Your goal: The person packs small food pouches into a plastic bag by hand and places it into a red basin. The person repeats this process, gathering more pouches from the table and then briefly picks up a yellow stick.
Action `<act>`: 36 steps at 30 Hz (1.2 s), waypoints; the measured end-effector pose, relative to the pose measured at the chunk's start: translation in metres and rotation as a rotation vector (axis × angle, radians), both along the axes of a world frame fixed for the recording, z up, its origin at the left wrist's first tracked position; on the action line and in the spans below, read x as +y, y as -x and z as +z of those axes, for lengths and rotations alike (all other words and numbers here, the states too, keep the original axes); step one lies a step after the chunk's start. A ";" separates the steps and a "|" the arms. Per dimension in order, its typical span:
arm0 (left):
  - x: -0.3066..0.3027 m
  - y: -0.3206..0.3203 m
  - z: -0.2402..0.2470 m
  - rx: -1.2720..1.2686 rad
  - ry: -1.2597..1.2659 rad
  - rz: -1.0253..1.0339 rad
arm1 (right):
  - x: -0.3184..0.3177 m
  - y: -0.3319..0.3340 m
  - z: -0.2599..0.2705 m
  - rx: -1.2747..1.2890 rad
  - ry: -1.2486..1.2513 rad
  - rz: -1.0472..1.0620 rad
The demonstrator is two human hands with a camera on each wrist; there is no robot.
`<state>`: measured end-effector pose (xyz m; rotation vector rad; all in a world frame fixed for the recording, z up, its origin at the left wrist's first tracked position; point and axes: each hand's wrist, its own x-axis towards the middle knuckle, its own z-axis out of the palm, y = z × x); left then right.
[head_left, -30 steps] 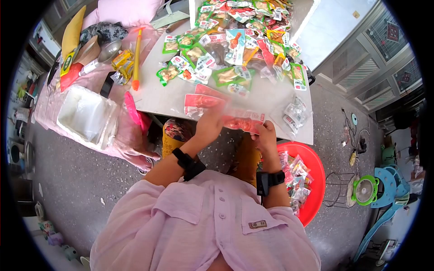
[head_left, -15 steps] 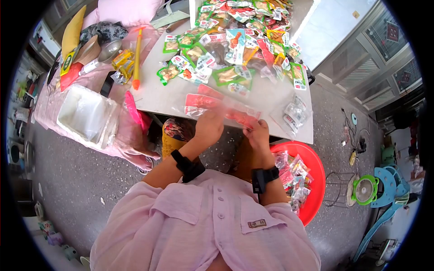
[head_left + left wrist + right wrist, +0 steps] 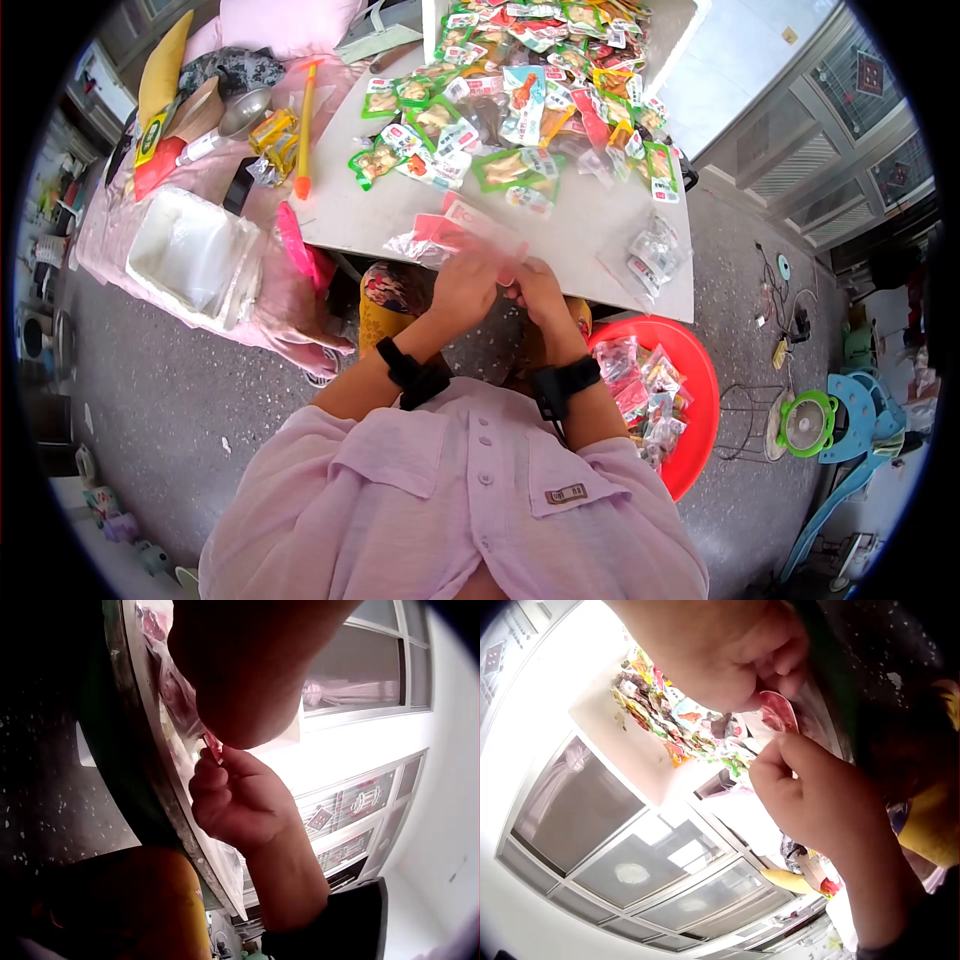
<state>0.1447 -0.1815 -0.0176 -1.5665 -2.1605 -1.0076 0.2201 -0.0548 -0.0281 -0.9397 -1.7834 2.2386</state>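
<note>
A red snack packet (image 3: 512, 262) is held up between both hands at the table's front edge, slightly blurred. My left hand (image 3: 463, 288) grips it from the left, its fingers curled; in the right wrist view that hand (image 3: 821, 791) pinches the packet's lower end. My right hand (image 3: 540, 292) pinches its right end, close beside the left hand; the left wrist view shows the right hand (image 3: 244, 799) with thumb and fingers closed on a small red edge. More red packets (image 3: 435, 230) with clear plastic about them lie just beyond the left hand.
Green-edged food packets (image 3: 515, 168) spread over the table (image 3: 345, 215) toward a heap in a white box (image 3: 690, 20). A clear bag of packets (image 3: 655, 250) lies at the right front corner. Below it stands a red basin (image 3: 708, 400) of packets. At left is a white tub (image 3: 160, 265).
My right hand has moved left, close to my left hand. The red packet, earlier stretched out toward the right, now shows shorter between them. The red packets beyond the left hand have shifted.
</note>
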 end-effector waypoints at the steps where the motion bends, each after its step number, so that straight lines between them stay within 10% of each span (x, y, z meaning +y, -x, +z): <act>1: -0.001 0.000 0.000 0.012 -0.006 0.005 | 0.002 0.000 0.003 -0.040 -0.054 -0.016; 19: -0.011 0.011 -0.013 0.065 -0.076 -0.072 | -0.014 0.027 0.000 0.226 0.389 -0.080; 31: -0.031 0.016 -0.025 0.222 0.145 0.019 | 0.020 0.011 -0.011 0.100 -0.057 -0.120; 36: -0.026 0.026 0.018 0.104 0.032 -0.094 | 0.030 0.013 -0.020 0.279 -0.801 -0.012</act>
